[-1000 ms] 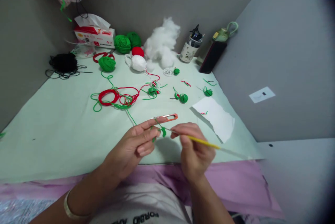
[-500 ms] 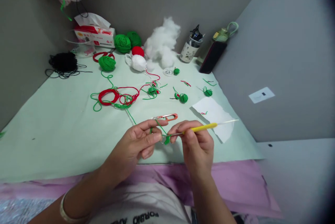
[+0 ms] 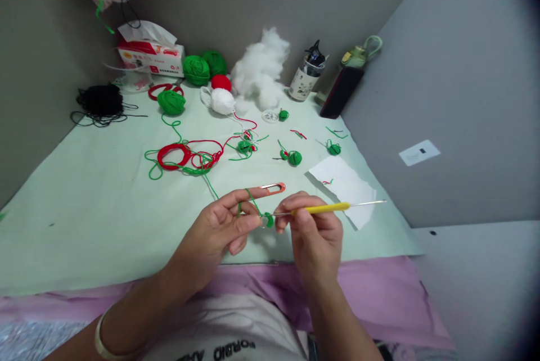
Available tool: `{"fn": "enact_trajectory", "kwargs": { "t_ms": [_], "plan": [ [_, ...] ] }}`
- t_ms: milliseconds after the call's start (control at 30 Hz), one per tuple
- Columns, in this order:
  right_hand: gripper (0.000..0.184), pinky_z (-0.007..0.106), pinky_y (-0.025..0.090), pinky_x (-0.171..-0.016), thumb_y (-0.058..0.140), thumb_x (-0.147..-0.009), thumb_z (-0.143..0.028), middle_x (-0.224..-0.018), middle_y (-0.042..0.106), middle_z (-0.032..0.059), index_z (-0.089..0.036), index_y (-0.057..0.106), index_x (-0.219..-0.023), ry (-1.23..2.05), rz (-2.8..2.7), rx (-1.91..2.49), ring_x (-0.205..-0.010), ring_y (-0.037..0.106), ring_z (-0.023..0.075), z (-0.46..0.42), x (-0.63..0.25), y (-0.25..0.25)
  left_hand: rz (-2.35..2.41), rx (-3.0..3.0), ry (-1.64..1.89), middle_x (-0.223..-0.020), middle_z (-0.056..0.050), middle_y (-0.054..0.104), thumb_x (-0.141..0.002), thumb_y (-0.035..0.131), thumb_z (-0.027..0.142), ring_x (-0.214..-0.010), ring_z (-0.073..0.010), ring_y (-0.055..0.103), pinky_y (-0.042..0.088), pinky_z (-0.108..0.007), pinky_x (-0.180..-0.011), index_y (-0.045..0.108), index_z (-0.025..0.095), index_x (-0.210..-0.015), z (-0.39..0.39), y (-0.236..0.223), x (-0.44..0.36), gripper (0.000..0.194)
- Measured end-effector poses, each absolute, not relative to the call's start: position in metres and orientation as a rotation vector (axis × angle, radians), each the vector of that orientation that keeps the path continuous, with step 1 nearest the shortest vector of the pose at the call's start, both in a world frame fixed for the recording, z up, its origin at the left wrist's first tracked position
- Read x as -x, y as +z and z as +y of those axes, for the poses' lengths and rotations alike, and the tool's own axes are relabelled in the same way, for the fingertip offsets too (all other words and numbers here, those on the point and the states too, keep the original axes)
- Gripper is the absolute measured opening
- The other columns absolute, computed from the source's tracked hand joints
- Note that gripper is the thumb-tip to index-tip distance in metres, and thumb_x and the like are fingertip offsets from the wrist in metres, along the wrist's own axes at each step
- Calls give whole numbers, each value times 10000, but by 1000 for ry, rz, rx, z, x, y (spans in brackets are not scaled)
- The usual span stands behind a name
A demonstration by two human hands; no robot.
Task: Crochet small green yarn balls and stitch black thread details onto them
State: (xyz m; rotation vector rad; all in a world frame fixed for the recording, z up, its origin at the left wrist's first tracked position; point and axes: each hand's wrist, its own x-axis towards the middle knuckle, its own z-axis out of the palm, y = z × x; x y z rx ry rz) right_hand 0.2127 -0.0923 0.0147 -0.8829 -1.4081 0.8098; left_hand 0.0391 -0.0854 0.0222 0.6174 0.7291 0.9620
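Presently, the green crochet piece (image 3: 270,219) is positioned above the front of the tabletop (image 3: 105,209), between the two hands. The fingers of the left hand (image 3: 221,227) are pinched at its left edge, beside a small translucent item (image 3: 264,221) of unclear nature. A green strand (image 3: 253,199) passes over the left index finger to the piece. The fingers of the right hand (image 3: 314,229) are closed on the yellow grip of the crochet hook (image 3: 323,209), its shaft meeting the work.

Handling: the piece should be light, soft and easily distorted; hold it by its edge, near the stitches, without pulling. The hook appears stiff and slim; hold it by the yellow grip. The strand is flexible and liable to snag.

Count:
- Crochet hook: one.
- Green yarn balls: three (image 3: 171,102).
- Red yarn ball (image 3: 221,82): one.
- White yarn ball (image 3: 223,101): one.
- Black yarn bundle (image 3: 101,100): one.
- Small round green pieces (image 3: 295,158): at least four.
- Orange-handled tool (image 3: 281,188): one, partly hidden.
- Red-handled scissors (image 3: 157,91): one pair.
- Torn paper sheet (image 3: 354,195): one.
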Motion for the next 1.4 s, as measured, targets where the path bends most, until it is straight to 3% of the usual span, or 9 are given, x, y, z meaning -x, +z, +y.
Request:
{"fn": "enact_trajectory", "kwargs": {
  "t_ms": [133, 233, 467, 567, 733, 933, 1067, 1200, 1400],
  "plan": [
    [319, 324, 596, -762, 662, -929, -98, -1024, 712, 52, -296, 738, -1167, 279, -1824, 954, -917, 698, 192, -99, -209, 8, 731, -621, 991, -791, 37, 563, -852, 806, 257, -478, -3, 361, 268, -172, -450, 733, 253, -1253, -87, 23, -44, 408],
    [397, 321, 599, -783, 671, -907, -51, -1080, 713, 60, -295, 728, -1214, 42, -1896, 901, -973, 698, 198, -101, -207, 3, 637, -515, 900, -675, 68, 463, -865, 794, 278, -456, -3, 272, 234, -162, -435, 725, 205, -1278, -84, 23, -44, 425],
    [177, 260, 512, -542, 598, -995, -223, -793, 676, 26, -229, 767, -939, 874, -1184, 834, -623, 598, 127, -85, -215, 14, 554, -437, 858, -795, 29, 545, -882, 741, 141, -449, 42, 225, 222, -127, -429, 785, 170, -1136, -76, 19, -34, 259],
    [172, 249, 507, -537, 618, -990, -273, -800, 681, 29, -231, 769, -920, 1050, -1098, 797, -621, 595, 122, -86, -213, 14, 561, -487, 875, -776, 35, 545, -886, 746, 163, -440, 43, 257, 223, -130, -430, 788, 184, -1095, -79, 20, -35, 215],
    [141, 314, 555, -771, 649, -972, -201, -924, 741, 48, -245, 783, -985, 901, -1323, 841, -894, 686, 177, -93, -207, 8, 598, -574, 879, -771, 39, 565, -876, 776, 217, -435, 30, 292, 202, -147, -419, 764, 244, -1143, -83, 23, -40, 269],
    [188, 304, 573, -680, 513, -1045, -233, -883, 736, 37, -222, 696, -1002, 1051, -1262, 805, -718, 677, 147, -92, -215, 14, 651, -595, 905, -720, 53, 522, -867, 784, 238, -433, 25, 296, 238, -152, -428, 775, 215, -1083, -82, 25, -39, 217],
    [237, 338, 593, -775, 543, -1006, -140, -1011, 739, 61, -237, 692, -1163, 491, -1743, 870, -898, 706, 189, -100, -220, 17, 672, -606, 940, -771, 46, 546, -854, 802, 233, -447, 27, 330, 236, -142, -426, 766, 236, -1127, -83, 24, -42, 275],
    [379, 305, 603, -821, 666, -905, -45, -1068, 729, 66, -253, 721, -1216, -12, -2029, 860, -986, 713, 199, -105, -219, 14, 583, -475, 855, -592, 94, 379, -878, 780, 248, -436, 3, 216, 217, -135, -421, 758, 214, -1167, -84, 21, -43, 292],
    [209, 304, 573, -582, 513, -1025, -192, -843, 691, 37, -224, 719, -1022, 709, -1435, 875, -666, 661, 152, -94, -216, 13, 619, -510, 883, -693, 66, 457, -874, 776, 208, -443, 22, 233, 207, -139, -421, 769, 200, -1137, -82, 21, -39, 263]
  ]
}}
